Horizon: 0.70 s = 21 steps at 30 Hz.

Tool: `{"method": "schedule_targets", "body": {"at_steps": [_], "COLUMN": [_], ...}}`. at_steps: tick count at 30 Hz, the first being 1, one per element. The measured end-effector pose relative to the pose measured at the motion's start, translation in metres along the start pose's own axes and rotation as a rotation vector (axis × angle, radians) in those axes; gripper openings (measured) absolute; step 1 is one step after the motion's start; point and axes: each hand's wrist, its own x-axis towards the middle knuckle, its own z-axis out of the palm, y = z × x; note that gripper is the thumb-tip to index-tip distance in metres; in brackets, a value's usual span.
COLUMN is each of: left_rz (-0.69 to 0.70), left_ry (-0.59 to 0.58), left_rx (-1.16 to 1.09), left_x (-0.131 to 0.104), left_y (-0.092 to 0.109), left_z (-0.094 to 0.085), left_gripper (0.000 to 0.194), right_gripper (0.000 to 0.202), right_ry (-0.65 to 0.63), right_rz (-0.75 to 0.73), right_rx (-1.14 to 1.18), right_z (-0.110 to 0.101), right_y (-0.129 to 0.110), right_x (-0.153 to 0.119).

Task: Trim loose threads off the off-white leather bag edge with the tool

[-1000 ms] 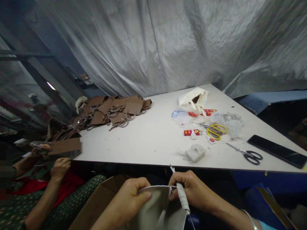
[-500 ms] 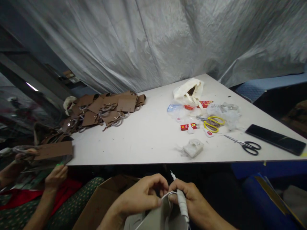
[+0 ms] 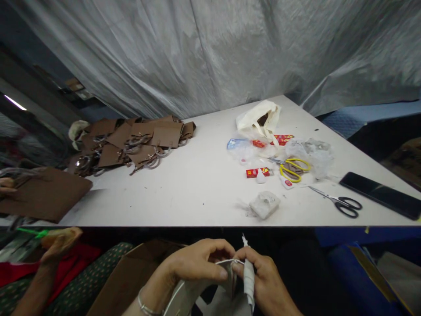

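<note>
In the head view, a white cord handle [image 3: 226, 262] is being pinched by the left hand [image 3: 194, 265] against a grey paper bag [image 3: 197, 298], below the table [image 3: 197, 184] edge, apparently to steady it. A white glue tube [image 3: 248, 276] is being gripped upright by the right hand [image 3: 263, 281]. Since earlier, the bag is being held lower.

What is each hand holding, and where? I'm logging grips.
Left hand pinches the white cord at the grey bag's top edge; right hand grips the white tool mid-barrel.
</note>
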Motion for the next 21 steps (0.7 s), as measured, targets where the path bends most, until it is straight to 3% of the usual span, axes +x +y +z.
{"method": "schedule_targets", "body": {"at_steps": [3,11,13,17,21], "left_rz": [-0.020,-0.033,0.013,0.087,0.018], "left_ry": [0.029,0.489,0.538,0.625,0.671], "left_rx": [-0.122,-0.116,-0.145,-0.068,-0.035], "left_x": [0.008,0.035,0.038,0.037,0.037], "left_y": [-0.011,-0.025,-0.027,-0.024,-0.020], "left_z": [-0.001,0.040,0.044,0.039,0.032], "left_gripper": [0.048,0.022,0.022,0.022,0.024], "right_gripper": [0.026,0.035,0.038,0.034,0.028], "right_ry": [0.021,0.062,0.052,0.036,0.124], "right_rz": [0.028,0.065,0.058,-0.072,-0.306], "right_rx": [0.046,0.075,0.077,-0.033,-0.200], "right_z": [-0.003,-0.011,-0.013,-0.023,-0.052], "right_y": [0.003,0.009,0.008,0.013,0.024], "right_x": [0.005,0.021,0.023,0.024,0.018]}}
